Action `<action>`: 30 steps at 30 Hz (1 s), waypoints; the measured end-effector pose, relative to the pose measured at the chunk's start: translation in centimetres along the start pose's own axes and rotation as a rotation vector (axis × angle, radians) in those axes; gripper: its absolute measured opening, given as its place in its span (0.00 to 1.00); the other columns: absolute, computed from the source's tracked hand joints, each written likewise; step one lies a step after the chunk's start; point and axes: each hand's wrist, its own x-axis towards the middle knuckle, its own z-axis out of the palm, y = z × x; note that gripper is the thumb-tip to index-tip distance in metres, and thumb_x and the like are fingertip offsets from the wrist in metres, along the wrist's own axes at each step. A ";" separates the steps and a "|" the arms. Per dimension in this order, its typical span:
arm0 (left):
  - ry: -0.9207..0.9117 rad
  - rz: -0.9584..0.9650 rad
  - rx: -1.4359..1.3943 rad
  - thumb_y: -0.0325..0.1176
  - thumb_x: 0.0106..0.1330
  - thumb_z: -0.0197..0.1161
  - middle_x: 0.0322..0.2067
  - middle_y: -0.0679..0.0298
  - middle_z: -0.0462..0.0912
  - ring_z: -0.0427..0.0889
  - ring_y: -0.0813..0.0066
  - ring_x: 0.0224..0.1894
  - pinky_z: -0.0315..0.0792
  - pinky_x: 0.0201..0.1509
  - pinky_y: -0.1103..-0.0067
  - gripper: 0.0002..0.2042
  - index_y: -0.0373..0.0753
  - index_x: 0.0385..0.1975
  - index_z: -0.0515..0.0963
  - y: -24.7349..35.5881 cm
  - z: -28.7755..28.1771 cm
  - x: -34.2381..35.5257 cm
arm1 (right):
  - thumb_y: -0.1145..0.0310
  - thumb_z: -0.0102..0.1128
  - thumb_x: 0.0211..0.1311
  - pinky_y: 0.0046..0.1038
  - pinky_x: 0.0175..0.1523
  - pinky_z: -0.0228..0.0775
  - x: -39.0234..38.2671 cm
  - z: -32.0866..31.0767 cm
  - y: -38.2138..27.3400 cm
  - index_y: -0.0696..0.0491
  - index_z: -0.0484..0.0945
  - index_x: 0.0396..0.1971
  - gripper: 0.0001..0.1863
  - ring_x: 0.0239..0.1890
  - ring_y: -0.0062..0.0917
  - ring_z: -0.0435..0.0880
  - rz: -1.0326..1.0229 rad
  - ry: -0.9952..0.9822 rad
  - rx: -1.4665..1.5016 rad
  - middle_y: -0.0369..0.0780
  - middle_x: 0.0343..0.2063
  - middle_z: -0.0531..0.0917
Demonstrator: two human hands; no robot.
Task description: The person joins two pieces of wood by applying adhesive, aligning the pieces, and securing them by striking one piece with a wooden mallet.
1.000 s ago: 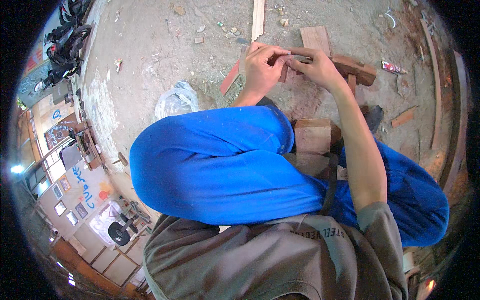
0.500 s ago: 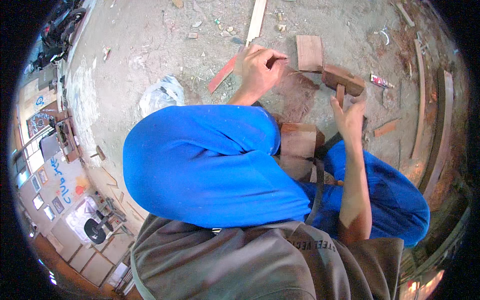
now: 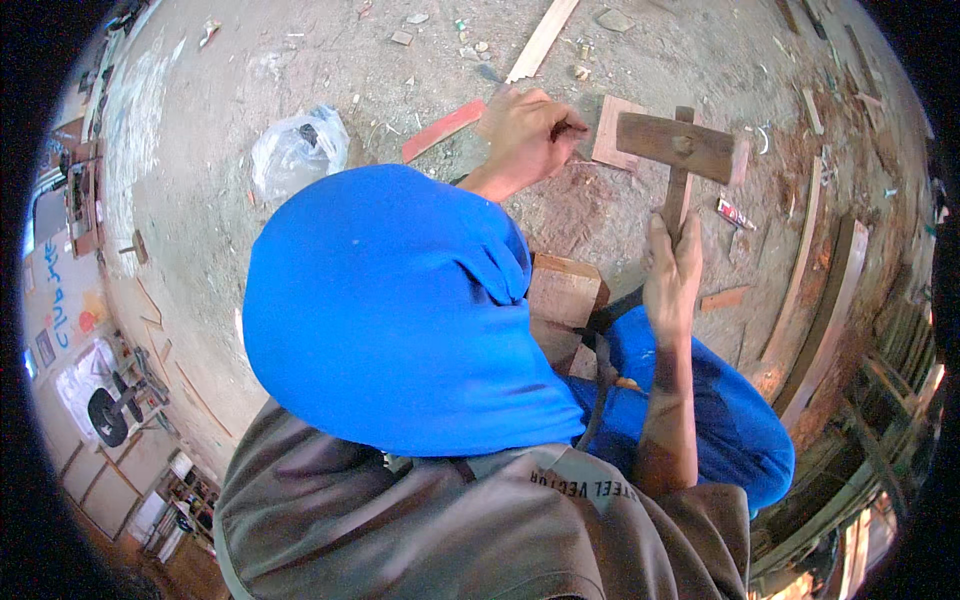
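Fingers of the right hand (image 3: 672,280) are wrapped round the handle (image 3: 677,195) of a wooden mallet (image 3: 682,148), its head crosswise at the far end. The left hand (image 3: 528,137) is out to the left, fingers curled in, tips drawn together (whether they pinch anything, I can't tell). Between the two, a bit farther off, a flat board (image 3: 610,132) lies on the dirt floor (image 3: 380,80), partly hidden by the mallet. Left of the left hand there's a red strip (image 3: 442,131), then a clear bag (image 3: 285,155) (crumpled, a dark patch showing in it). A pale batten (image 3: 543,40) lies beyond. On the near side, a squared block (image 3: 562,292) sits between the person's blue-trousered legs (image 3: 390,320), and a small tube (image 3: 735,214) lies right of the handle.
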 end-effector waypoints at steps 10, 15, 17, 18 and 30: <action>-0.011 0.004 -0.044 0.27 0.50 0.71 0.26 0.66 0.83 0.80 0.61 0.35 0.70 0.46 0.67 0.08 0.44 0.30 0.82 -1.0 0.8 -0.3 | 0.59 0.53 0.76 0.37 0.35 0.69 -1.1 1.6 -5.8 0.64 0.74 0.49 0.20 0.27 0.27 0.76 -0.137 0.042 -0.278 0.43 0.23 0.79; 0.045 0.014 -0.040 0.27 0.50 0.71 0.25 0.66 0.82 0.80 0.62 0.35 0.70 0.44 0.66 0.07 0.43 0.28 0.82 -0.9 0.8 -0.4 | 0.57 0.50 0.79 0.31 0.30 0.65 -0.9 2.3 -3.7 0.59 0.74 0.37 0.18 0.25 0.20 0.73 -0.344 0.096 -0.187 0.34 0.22 0.74; 0.059 0.015 -0.006 0.28 0.50 0.71 0.24 0.65 0.82 0.80 0.62 0.35 0.71 0.43 0.67 0.06 0.43 0.28 0.83 -1.3 0.4 -0.3 | 0.58 0.48 0.80 0.27 0.27 0.62 -0.7 2.9 -3.5 0.57 0.74 0.34 0.18 0.24 0.17 0.71 -0.341 0.039 -0.329 0.30 0.20 0.71; 0.032 -0.015 -0.005 0.28 0.50 0.72 0.24 0.65 0.82 0.80 0.63 0.35 0.71 0.43 0.67 0.06 0.44 0.27 0.84 -1.5 0.3 -0.4 | 0.58 0.48 0.80 0.25 0.26 0.60 -0.7 3.3 -3.8 0.56 0.74 0.33 0.18 0.23 0.15 0.70 -0.315 -0.001 -0.465 0.29 0.19 0.70; -0.025 -0.061 0.005 0.26 0.51 0.69 0.26 0.62 0.85 0.81 0.61 0.36 0.72 0.43 0.66 0.03 0.42 0.25 0.83 -1.2 0.2 -0.2 | 0.57 0.48 0.79 0.34 0.32 0.69 -0.7 3.5 -6.3 0.63 0.75 0.47 0.20 0.25 0.27 0.74 -0.161 0.069 -0.513 0.41 0.21 0.73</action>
